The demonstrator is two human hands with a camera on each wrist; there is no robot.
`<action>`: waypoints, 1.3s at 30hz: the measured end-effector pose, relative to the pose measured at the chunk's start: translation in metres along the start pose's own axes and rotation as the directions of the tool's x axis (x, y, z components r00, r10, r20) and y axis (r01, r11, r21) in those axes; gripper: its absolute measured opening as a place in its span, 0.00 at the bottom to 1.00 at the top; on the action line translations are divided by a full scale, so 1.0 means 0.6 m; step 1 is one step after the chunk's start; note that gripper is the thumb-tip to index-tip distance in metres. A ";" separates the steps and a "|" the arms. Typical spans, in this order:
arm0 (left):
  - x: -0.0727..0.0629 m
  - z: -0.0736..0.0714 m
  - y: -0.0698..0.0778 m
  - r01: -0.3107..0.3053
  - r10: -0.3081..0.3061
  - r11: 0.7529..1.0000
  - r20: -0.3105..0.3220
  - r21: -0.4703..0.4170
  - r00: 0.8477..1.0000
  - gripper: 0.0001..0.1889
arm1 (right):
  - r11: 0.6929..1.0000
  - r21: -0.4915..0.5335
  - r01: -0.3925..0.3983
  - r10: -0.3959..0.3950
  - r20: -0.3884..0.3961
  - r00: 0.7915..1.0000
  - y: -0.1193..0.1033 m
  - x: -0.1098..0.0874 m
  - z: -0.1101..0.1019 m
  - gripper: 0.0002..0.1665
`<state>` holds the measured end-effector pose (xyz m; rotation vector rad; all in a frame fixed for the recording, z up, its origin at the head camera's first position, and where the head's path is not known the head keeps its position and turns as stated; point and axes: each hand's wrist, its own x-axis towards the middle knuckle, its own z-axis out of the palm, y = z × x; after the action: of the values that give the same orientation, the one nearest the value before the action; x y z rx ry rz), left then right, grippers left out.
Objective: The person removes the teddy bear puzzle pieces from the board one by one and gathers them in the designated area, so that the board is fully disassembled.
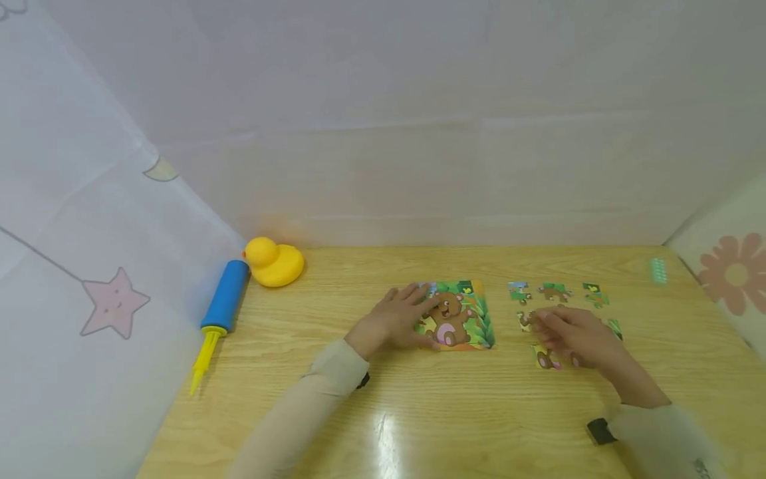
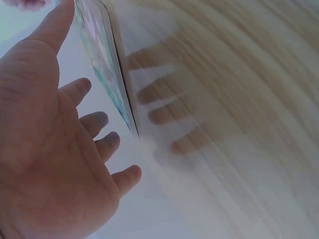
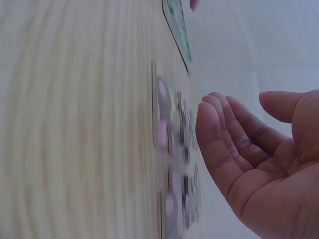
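A square bear picture board (image 1: 473,326) with a green leafy border lies on the table. Over its left side my left hand (image 1: 395,319) spreads its fingers; in the left wrist view the thumb reaches toward the board's edge (image 2: 117,64). Loose jigsaw pieces (image 1: 555,291) with parts of a bear are laid out to the right. Above these hovers my right hand (image 1: 571,336), hiding some of them. Seen in the right wrist view, the right hand (image 3: 259,159) has gently bent fingers, nothing between them, apart from the pieces (image 3: 164,114).
A yellow rubber duck (image 1: 275,263) sits at the table's back left, beside a blue and yellow hand pump (image 1: 224,299). A small pale green object (image 1: 658,271) lies at the back right. Pale cloth walls (image 1: 371,166) stand behind and at the sides.
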<state>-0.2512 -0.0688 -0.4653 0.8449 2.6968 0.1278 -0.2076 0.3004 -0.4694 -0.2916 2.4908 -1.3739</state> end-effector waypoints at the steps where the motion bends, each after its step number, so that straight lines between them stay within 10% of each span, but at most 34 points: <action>1: 0.001 0.000 0.003 -0.007 0.007 1.000 -0.001 0.005 1.000 0.51 | 1.000 -0.007 0.012 -0.012 0.011 1.000 -0.004 0.006 0.006 0.31; 11: 0.014 0.009 0.025 -0.009 0.009 1.000 0.016 0.011 1.000 0.50 | 0.991 0.121 -0.059 0.047 0.101 0.994 -0.044 0.060 0.065 0.28; 39: 0.016 0.008 0.039 -0.029 0.029 0.999 0.031 0.013 0.999 0.42 | 0.998 -0.051 -0.044 0.050 0.141 0.989 -0.071 0.094 0.108 0.22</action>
<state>-0.2442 -0.0441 -0.4685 0.8830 2.6605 0.1029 -0.2369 0.2089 -0.4745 -0.3268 2.4003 -1.2317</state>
